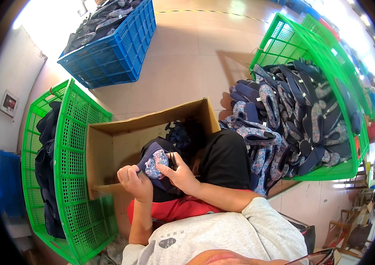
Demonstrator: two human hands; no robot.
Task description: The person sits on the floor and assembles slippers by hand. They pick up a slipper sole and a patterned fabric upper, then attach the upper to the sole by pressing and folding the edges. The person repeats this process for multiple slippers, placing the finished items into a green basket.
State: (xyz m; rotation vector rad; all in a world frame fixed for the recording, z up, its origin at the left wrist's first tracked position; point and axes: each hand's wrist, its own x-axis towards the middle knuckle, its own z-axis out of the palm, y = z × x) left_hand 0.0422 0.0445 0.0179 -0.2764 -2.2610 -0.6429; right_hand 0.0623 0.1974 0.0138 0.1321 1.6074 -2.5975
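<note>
Over my lap is a fabric slipper, navy outside with a blue and pink floral patch facing up. My left hand is closed, its fingers pinching the slipper's navy edge. My right hand is closed at the other side, its thumb pressed on the floral fabric. A narrow black tool, possibly thread snips, shows by the right fingers; its full shape is hidden. Just beyond both hands, an open cardboard box holds a small heap of dark scraps.
At my right, a green crate overflows with floral and navy slippers. Another green crate with dark pieces stands at my left. Farther off at left is a full blue crate. My black-clad knee rises beside the box.
</note>
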